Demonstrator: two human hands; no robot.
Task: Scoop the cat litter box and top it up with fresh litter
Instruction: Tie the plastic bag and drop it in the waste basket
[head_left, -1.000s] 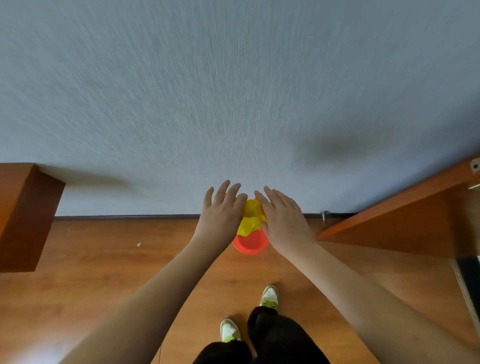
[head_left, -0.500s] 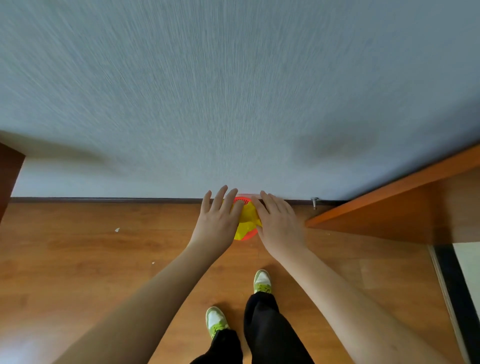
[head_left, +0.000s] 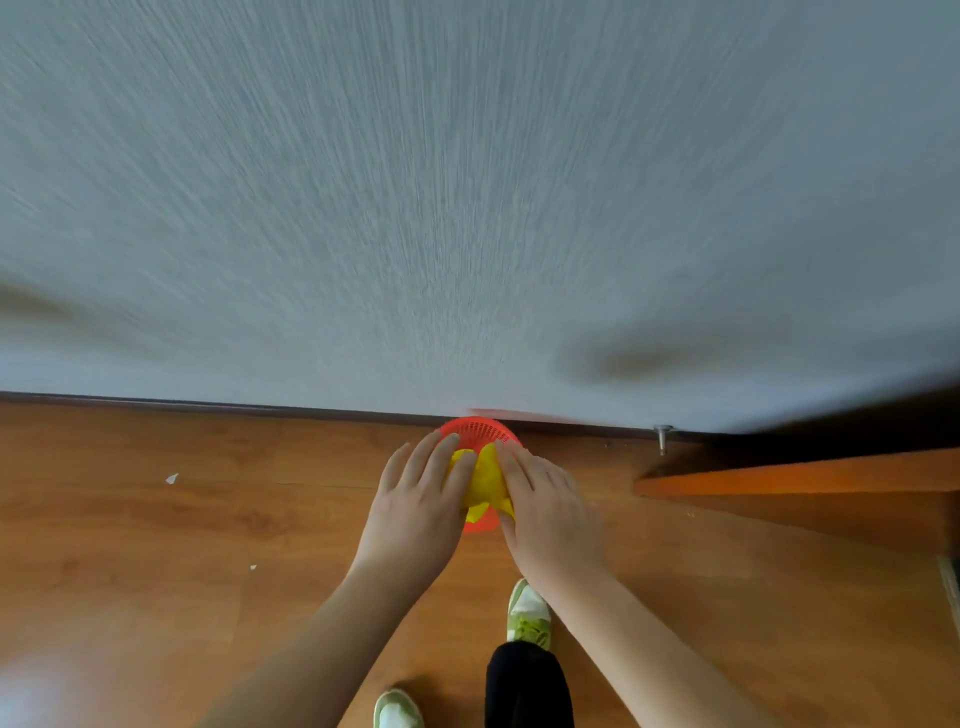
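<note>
1. Both hands, left hand (head_left: 415, 499) and right hand (head_left: 545, 512), press a yellow bag (head_left: 483, 483), fingers straight, grip spread.
2. Seat it evenly in the red basket (head_left: 475, 431), on the floor (head_left: 156, 545) by the wall (head_left: 467, 208).

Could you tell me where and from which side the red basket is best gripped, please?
Probably by its round rim, with one hand on each side from above. The red basket is a mesh bowl that opens upward, and the yellow bag fills its middle. The left hand and right hand already flank it.
</note>
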